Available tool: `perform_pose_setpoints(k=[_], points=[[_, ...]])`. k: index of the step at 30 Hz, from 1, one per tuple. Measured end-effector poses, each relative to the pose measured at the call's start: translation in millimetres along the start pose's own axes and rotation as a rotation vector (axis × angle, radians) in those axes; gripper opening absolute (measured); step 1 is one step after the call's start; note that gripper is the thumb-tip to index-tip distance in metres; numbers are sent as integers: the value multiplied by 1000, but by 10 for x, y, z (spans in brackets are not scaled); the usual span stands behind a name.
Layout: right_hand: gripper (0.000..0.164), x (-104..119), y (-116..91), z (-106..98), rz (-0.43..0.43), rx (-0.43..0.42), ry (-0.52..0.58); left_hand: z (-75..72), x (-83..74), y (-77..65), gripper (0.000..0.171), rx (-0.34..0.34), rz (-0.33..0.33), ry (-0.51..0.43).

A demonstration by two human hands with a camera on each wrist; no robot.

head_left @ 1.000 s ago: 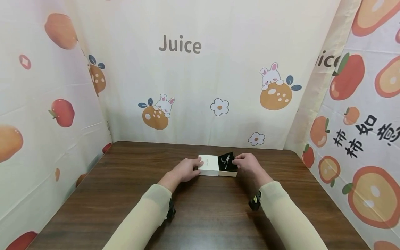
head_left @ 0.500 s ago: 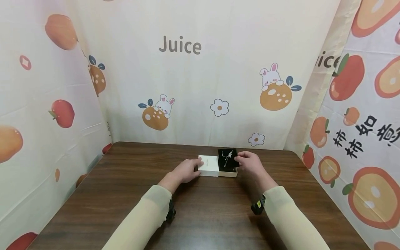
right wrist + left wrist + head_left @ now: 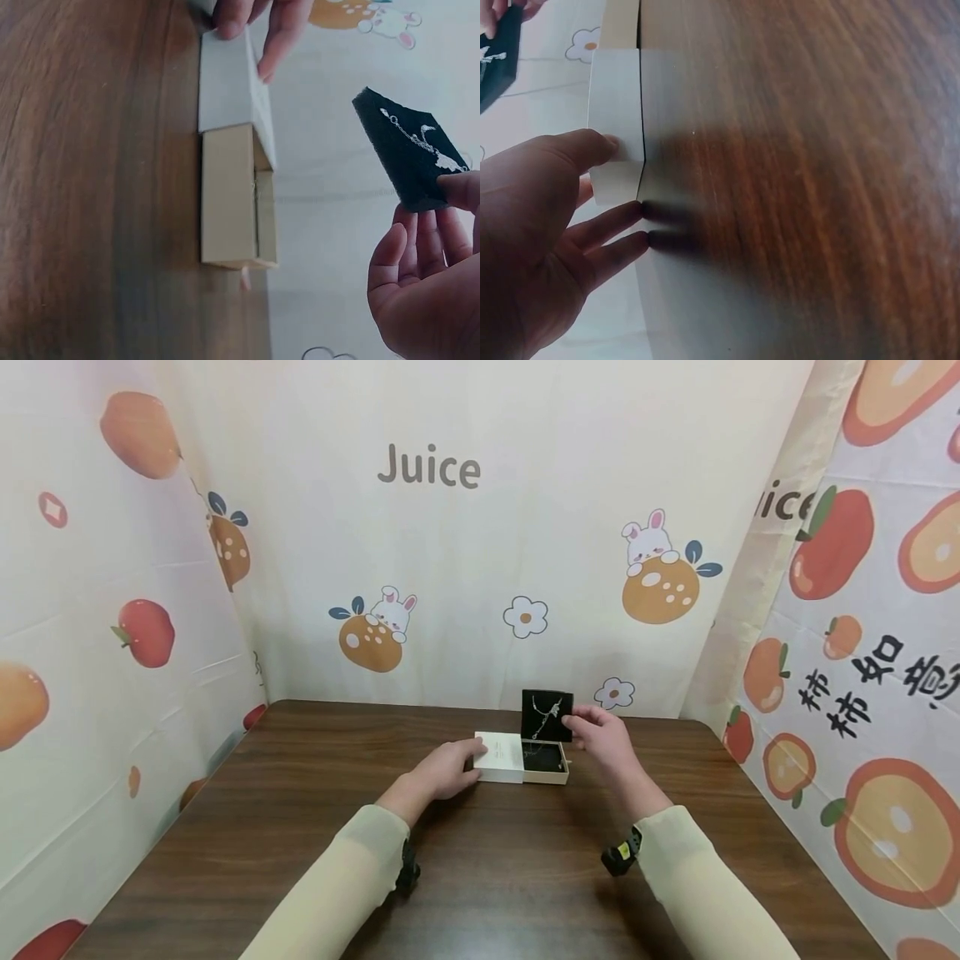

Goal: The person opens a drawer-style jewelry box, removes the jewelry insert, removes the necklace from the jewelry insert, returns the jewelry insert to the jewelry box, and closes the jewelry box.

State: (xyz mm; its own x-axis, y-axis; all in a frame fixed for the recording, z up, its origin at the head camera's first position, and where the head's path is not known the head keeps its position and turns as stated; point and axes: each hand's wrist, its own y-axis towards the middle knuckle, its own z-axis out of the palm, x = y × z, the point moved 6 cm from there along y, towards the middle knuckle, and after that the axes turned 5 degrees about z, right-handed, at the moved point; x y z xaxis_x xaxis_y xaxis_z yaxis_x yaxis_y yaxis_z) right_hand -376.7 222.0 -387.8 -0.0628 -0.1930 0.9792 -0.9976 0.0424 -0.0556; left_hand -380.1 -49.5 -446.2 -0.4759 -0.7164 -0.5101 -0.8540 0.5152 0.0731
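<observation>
My left hand [image 3: 444,770] holds the left end of a white box sleeve [image 3: 498,753], thumb on its near side in the left wrist view. A cream drawer [image 3: 546,778] sticks out of the sleeve's right end, its inside dark with a thin chain faintly showing. Above the drawer, my right hand [image 3: 609,745] pinches a black foam pad [image 3: 531,720] by its right edge, thumb in front and fingers behind. A silver chain with a pendant [image 3: 420,141] is fixed across the pad's face. The pad stands nearly upright, apart from the drawer.
The box lies on a brown wood-grain table [image 3: 480,860], close to the far edge. A fruit-print curtain [image 3: 450,543] hangs behind the table and along both sides. A small ribbon tab [image 3: 245,279] projects from the drawer's end.
The right hand has lifted the black pad up out of the drawer and tilted it upright. More of the drawer's inside shows. The left hand stays on the sleeve.
</observation>
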Motion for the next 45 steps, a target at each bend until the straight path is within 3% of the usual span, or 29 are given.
perform_pose_setpoints(k=[12,19,25,31,38,45], points=[[26,272,-94,17,-61,25,63,18,15,3,50,-3,5,22],[19,457,-214,147,-130,60,98,-2,5,-21,51,-4,25,30],[9,493,-268,248,-150,77,126,0,4,-28,52,-7,55,42],[7,475,-294,310,-147,90,122,-4,36,-40,62,-8,37,3],[4,485,-326,385,-158,128,169,-178,13,-74,58,-129,21,-64],[6,463,-336,452,-151,145,191,-588,-205,-185,41,-337,32,-125]])
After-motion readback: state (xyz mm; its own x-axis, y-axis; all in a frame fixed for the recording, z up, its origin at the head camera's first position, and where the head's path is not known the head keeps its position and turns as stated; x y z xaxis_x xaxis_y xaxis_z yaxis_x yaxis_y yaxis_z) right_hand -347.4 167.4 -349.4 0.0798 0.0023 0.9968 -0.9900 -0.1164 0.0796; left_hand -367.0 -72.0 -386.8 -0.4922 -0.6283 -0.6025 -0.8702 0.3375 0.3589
